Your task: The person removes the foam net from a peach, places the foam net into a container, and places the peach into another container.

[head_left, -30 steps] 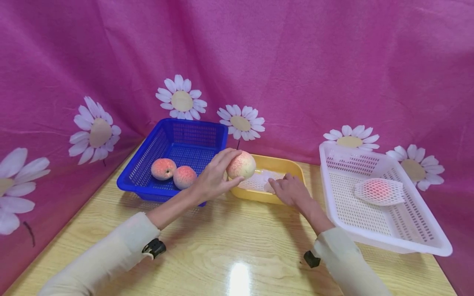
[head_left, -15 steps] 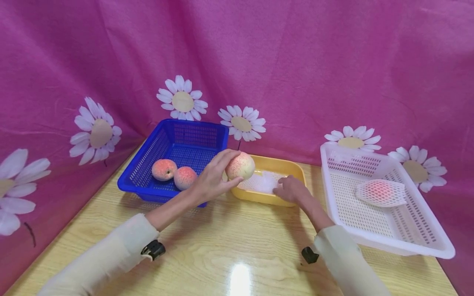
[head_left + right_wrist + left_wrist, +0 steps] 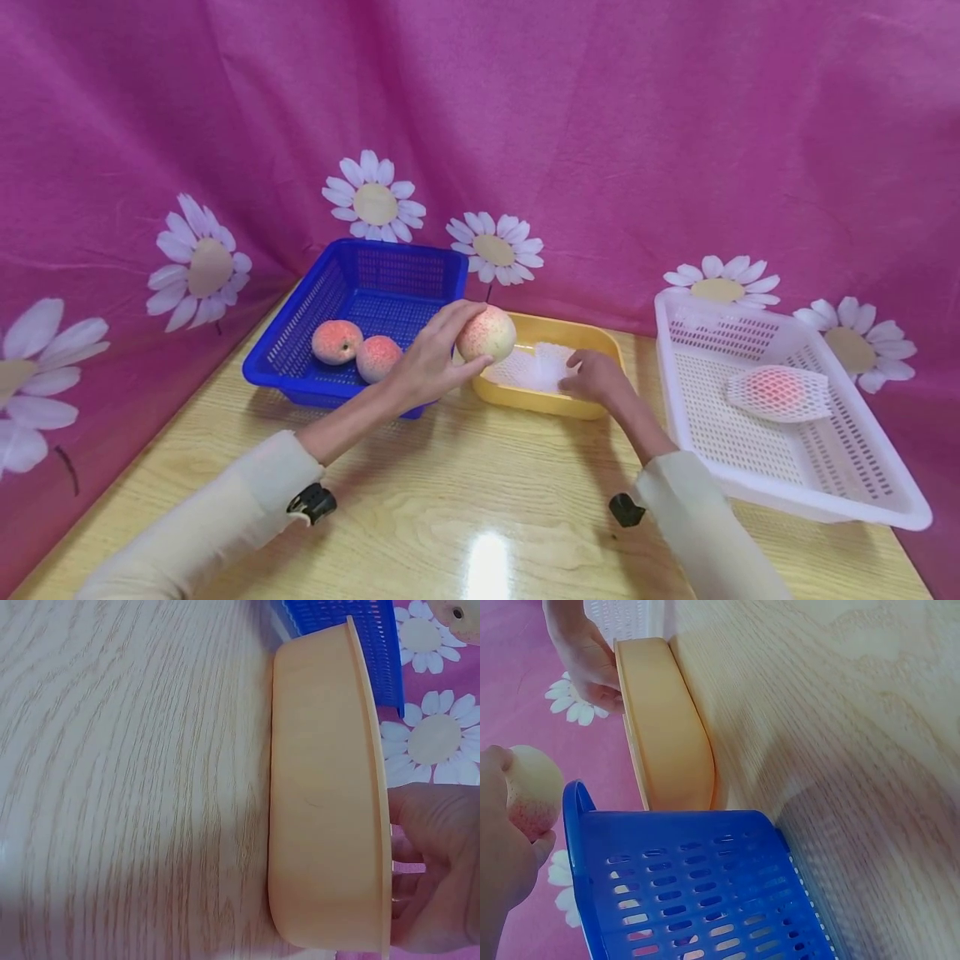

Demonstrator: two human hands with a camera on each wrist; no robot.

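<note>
My left hand [image 3: 433,357] grips a pale peach [image 3: 491,335] with red speckles, thumb below and fingers over it. It is held up near the left end of a yellow basin [image 3: 525,402]. In the left wrist view the same peach [image 3: 536,791] shows beyond the blue basket's rim. My right hand [image 3: 600,379] reaches over the basin's right side, its fingers curled and pinching a white foam net sleeve [image 3: 553,365]. More white foam netting [image 3: 513,371] lies in the basin. In the right wrist view the basin wall partly hides the right hand's fingertips.
On the left stands a blue basket [image 3: 375,304] with two peaches [image 3: 337,342] in it. A white basket [image 3: 738,454] on the right holds a peach in a foam net [image 3: 780,392]. Behind everything hangs a pink cloth [image 3: 585,150] with daisies. The table [image 3: 465,483] is wooden.
The right hand has drawn slightly right within the basin, its fingers curling in, and the netting at its fingertips stands up more. The left hand still holds the peach in about the same place.
</note>
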